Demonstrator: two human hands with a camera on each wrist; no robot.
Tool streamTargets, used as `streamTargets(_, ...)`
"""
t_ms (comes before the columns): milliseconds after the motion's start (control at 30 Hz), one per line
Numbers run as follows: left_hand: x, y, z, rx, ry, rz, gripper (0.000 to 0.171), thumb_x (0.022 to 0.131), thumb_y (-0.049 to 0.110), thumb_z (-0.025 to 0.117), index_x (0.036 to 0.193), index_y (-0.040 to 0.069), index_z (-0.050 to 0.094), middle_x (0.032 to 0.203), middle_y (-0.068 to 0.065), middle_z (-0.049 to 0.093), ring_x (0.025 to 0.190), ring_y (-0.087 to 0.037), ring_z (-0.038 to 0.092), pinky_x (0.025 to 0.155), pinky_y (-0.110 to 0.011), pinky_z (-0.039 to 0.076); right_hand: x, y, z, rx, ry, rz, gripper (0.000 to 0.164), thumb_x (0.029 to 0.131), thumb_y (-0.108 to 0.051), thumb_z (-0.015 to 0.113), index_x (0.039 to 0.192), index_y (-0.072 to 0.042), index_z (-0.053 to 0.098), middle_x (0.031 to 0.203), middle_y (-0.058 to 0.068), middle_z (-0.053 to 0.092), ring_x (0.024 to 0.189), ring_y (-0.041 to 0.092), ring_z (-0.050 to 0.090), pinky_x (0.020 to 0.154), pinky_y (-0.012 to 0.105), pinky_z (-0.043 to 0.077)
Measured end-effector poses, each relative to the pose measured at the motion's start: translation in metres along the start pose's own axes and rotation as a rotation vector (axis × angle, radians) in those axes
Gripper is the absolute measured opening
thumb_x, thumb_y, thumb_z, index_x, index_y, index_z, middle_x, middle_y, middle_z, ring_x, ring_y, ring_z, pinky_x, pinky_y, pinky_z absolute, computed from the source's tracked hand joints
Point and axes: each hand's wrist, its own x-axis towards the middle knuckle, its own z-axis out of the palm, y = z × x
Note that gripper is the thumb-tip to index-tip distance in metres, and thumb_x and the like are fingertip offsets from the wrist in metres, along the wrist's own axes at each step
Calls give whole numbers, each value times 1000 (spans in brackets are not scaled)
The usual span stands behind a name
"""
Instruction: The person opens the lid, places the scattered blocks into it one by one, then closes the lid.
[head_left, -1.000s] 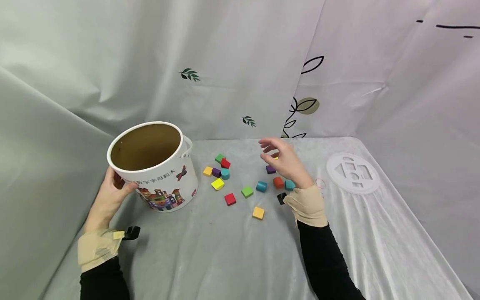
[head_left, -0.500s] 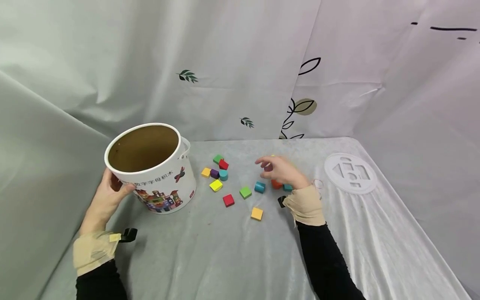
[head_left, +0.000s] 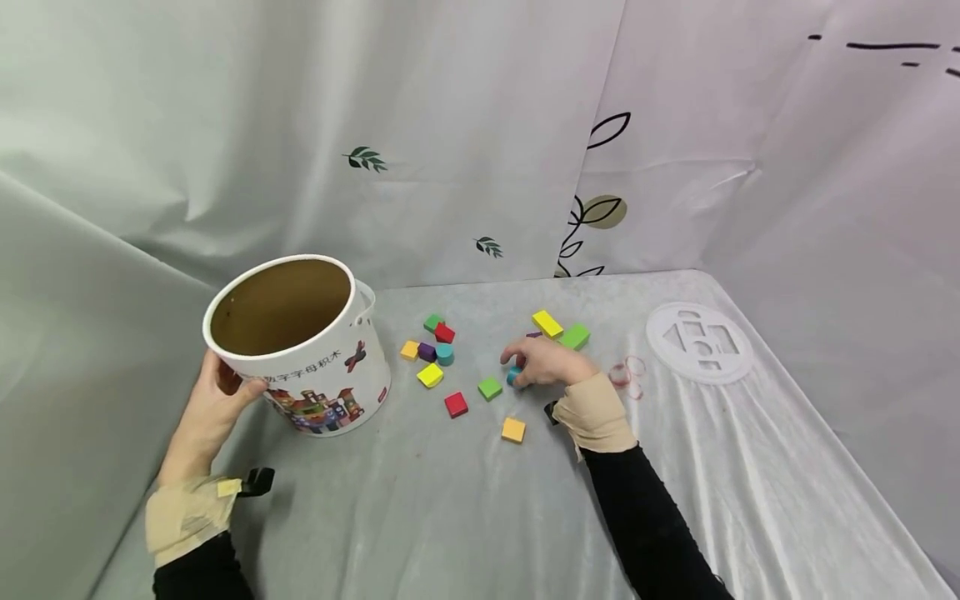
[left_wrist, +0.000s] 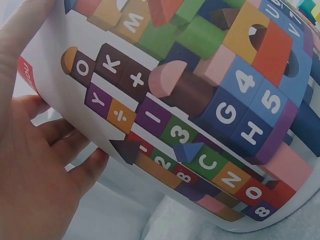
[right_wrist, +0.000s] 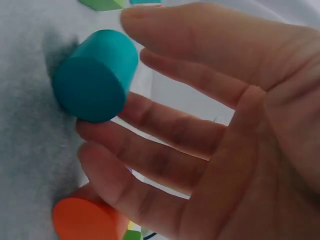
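We're bringing the right hand [head_left: 551, 362] onto the blue cylinder [right_wrist: 100, 75], lying on the tabletop [head_left: 420, 517], with the bucket [head_left: 300, 383] standing at its 9 o'clock. For a good grasp we're wanting thumb and fingers [right_wrist: 145, 152] low on opposite curved sides, closing evenly so it isn't rolling, and avoiding the orange piece [right_wrist: 85, 217] at its 6 o'clock in the right wrist view. Right fingers are spreading loosely round it, no firm pinch showing; contact we can't tell. Left hand [head_left: 206, 417] is gripping the bucket wall, thumb in front. Versus half a second ago: right hand is sitting lower, shifted toward 7 o'clock; the yellow block [head_left: 547, 323] and long green block [head_left: 575, 337], at the cylinder's 1 and 2 o'clock, are now showing properly; left hand is staying put.
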Motion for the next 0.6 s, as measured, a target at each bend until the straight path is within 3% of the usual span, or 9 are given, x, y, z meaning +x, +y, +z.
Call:
streamTargets(300,3,0,3,-10,11,-12,85,89,1,69,156,22,20,140,-16,32,117,-19,40,86,-17,41,3,4,-1,-55,-12,-21,22,85,-5,74,105,-12,69,104,8,62,87,20,57,74,32,49)
streamTargets(600,2,-1,1,-26,12,8,85,89,-1,69,155,19,19,136,-15,34,113,-18,43,84,-18,43,5,4,-1,-66,-13,-28,20,87,-6,73,105,-12,68,102,8,61,87,20,56,74,32,48)
